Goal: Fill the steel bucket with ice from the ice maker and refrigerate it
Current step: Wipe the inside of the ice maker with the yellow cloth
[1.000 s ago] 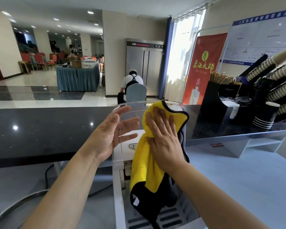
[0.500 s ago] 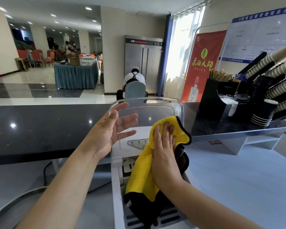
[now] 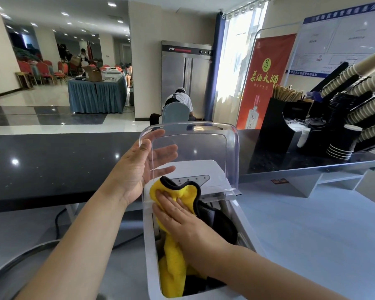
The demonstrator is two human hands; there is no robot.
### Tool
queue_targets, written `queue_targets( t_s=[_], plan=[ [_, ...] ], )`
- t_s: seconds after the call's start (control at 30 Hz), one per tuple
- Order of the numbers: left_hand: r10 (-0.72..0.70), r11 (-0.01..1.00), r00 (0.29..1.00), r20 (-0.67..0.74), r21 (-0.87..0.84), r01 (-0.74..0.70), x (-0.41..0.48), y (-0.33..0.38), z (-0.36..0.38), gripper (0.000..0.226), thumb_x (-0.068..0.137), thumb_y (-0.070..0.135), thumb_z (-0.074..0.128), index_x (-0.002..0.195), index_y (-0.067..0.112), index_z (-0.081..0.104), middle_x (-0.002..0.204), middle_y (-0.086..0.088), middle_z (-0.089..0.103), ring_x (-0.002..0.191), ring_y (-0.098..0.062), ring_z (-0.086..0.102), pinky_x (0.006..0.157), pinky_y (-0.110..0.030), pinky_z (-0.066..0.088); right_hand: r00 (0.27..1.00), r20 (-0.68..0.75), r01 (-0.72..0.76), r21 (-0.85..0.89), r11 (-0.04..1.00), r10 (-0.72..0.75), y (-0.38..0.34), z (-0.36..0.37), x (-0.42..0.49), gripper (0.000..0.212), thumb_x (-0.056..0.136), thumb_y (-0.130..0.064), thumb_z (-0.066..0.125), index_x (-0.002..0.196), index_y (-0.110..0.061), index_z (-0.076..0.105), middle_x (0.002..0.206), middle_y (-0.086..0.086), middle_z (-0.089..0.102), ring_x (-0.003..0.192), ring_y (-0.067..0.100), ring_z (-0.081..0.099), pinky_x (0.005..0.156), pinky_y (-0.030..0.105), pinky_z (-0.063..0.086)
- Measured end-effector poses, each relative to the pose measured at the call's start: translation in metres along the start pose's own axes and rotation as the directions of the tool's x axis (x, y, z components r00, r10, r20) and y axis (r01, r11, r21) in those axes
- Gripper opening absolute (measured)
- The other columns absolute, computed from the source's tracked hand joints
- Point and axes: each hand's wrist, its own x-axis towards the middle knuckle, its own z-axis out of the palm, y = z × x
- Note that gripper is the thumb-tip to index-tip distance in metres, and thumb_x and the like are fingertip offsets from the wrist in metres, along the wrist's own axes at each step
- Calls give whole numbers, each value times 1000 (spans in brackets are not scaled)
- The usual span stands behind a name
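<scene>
A smooth pale grey desk [image 3: 301, 224] runs under a raised, glossy black speckled ledge [image 3: 52, 161], and on the desk, straight ahead and close, sits the ice maker [image 3: 148, 245], a long white plastic box with rounded walls. Its clear, round-cornered plastic lid [image 3: 204, 148] stands tipped up at the far end, and a plush yellow cloth [image 3: 173, 267] with black trim hangs down into the open bin. The left hand [image 3: 139, 169] braces the lid's left edge, fingers straight and spread behind the plastic, while the right hand [image 3: 182, 219] lies flat, fingers together, pressing the cloth near the lid's foot.
</scene>
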Motion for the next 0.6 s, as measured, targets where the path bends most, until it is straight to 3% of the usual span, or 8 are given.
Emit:
queue_targets(
  t_s=[0.1, 0.2, 0.27, 0.33, 0.4, 0.5, 0.6],
  plan=[
    [-4, 1000, 1000, 6, 3, 4, 0, 0, 0, 33, 99, 34, 32, 122, 26, 54, 117, -20, 64, 112, -34, 61, 91, -53, 51, 1000, -3, 8, -10, 1000, -8, 4, -7, -5, 80, 89, 9, 45, 148, -21, -1, 152, -8, -20, 136, 1, -30, 110, 21, -19],
    [-11, 1000, 1000, 16, -6, 11, -2, 1, -1, 33, 100, 34, 30, 121, 26, 54, 115, -19, 65, 110, -34, 62, 90, -53, 51, 1000, 8, 5, -51, 999, -5, 11, -7, -15, 73, 95, -3, 46, 146, -23, -2, 150, -12, -17, 130, -10, -33, 105, 14, -26],
    [-10, 1000, 1000, 19, -2, 10, -3, 1, -1, 33, 101, 34, 30, 122, 25, 54, 113, -18, 66, 109, -33, 62, 90, -52, 52, 1000, 12, -5, -68, 998, 6, 17, -6, -20, 65, 95, -10, 45, 148, -21, 9, 152, -9, -9, 135, -3, -27, 106, 21, -26],
    [-3, 1000, 1000, 18, -3, 3, -4, 2, 1, 33, 101, 33, 31, 121, 24, 55, 111, -18, 66, 107, -33, 63, 89, -51, 53, 999, -15, -35, -88, 995, 34, 22, -7, -24, 62, 90, -8, 49, 147, -16, 27, 155, -1, 10, 142, 14, -9, 110, 35, -17],
    [4, 1000, 1000, 9, -2, -4, -5, 2, 2, 32, 100, 33, 33, 119, 24, 56, 109, -17, 67, 105, -32, 64, 87, -50, 54, 996, -47, -81, -124, 989, 76, 26, -11, -29, 65, 84, -2, 60, 143, -14, 38, 153, 4, 27, 141, 20, 7, 110, 43, -8],
    [7, 1000, 1000, -12, -1, -7, -8, -1, 3, 33, 96, 36, 38, 118, 20, 58, 107, -17, 69, 102, -31, 66, 85, -47, 55, 980, -121, -173, -146, 974, 156, 28, -20, -38, 65, 82, 1, 65, 141, -15, 43, 151, 3, 33, 142, 22, 22, 110, 41, -4],
    [-12, 1000, 999, -48, 16, 12, -13, -10, 2, 36, 95, 37, 39, 117, 15, 58, 107, -17, 69, 103, -30, 66, 84, -44, 56, 944, -217, -290, -176, 941, 250, 27, -21, -49, 58, 69, 1, 76, 124, -13, 62, 131, 7, 59, 123, 29, 54, 103, 41, 32]
  ],
)
